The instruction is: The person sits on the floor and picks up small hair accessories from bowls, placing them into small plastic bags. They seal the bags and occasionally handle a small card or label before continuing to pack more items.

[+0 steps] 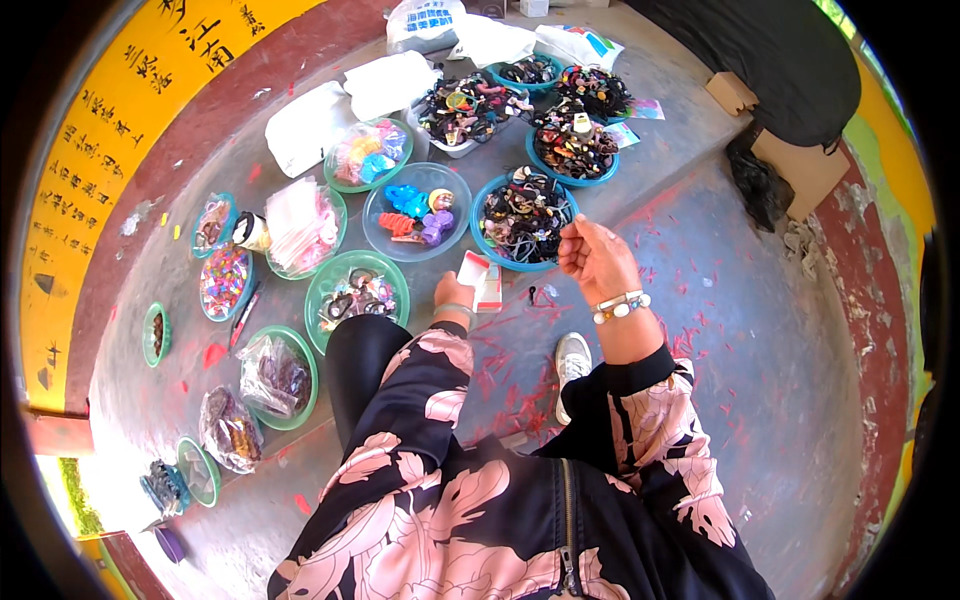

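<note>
My left hand (455, 292) grips a small red-and-white open box (487, 285) just in front of my knee. My right hand (602, 258) is raised beside the blue basin (476, 232) of dark hair ties (526, 215). Its thumb and fingers are pinched together, and whatever may be between them is too small to tell. A tiny dark piece (532, 295) shows between my two hands, below that basin. Near the box is a clear bowl (378, 245) with blue, purple and orange hair accessories (405, 200).
A green basin (314, 325) of mixed trinkets stands by my left knee. Farther left are a bowl of colourful small beads (226, 282) and bagged goods (230, 430). More basins of hair ties (575, 148) and white sacks (308, 128) lie ahead. Red scraps (690, 400) litter the lower floor.
</note>
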A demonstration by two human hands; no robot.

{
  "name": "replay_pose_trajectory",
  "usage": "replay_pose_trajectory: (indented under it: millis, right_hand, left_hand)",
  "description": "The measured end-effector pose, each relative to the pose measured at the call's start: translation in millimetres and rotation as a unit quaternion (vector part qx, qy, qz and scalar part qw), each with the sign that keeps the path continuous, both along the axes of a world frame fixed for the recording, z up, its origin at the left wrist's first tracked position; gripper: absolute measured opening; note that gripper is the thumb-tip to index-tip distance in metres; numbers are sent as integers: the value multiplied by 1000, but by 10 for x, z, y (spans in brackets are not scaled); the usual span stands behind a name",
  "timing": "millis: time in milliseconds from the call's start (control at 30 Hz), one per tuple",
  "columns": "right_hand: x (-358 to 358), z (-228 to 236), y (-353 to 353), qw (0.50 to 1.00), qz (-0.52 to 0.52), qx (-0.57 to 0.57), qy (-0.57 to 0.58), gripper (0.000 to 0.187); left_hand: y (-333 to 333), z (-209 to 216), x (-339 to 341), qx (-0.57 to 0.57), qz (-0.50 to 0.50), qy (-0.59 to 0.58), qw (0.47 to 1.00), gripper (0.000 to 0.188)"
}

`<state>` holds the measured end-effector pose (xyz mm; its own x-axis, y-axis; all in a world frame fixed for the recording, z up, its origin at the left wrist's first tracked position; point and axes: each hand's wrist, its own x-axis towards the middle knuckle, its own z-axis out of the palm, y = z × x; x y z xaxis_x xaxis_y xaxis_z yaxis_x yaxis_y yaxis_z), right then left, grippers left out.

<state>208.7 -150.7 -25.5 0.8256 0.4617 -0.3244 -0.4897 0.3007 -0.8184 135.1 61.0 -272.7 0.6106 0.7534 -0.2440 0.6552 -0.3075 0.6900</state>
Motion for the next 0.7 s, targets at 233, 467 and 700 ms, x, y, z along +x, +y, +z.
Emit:
replay_pose_trajectory:
  millis: [233,467,700]
  right_hand:
    - [14,-40,20,999,37,-28,-15,24]
    - [-219,-149,243,942,176,-228,-175,33]
    - [-541,-166,429,962,198,-103,-159,18]
  left_hand:
    - [-77,219,-61,-435,148,-310,833,20]
    - [-428,1831,-567,-524,44,-449,723,18]
    - [-550,2341,-776,-430,5,-505,748,20]
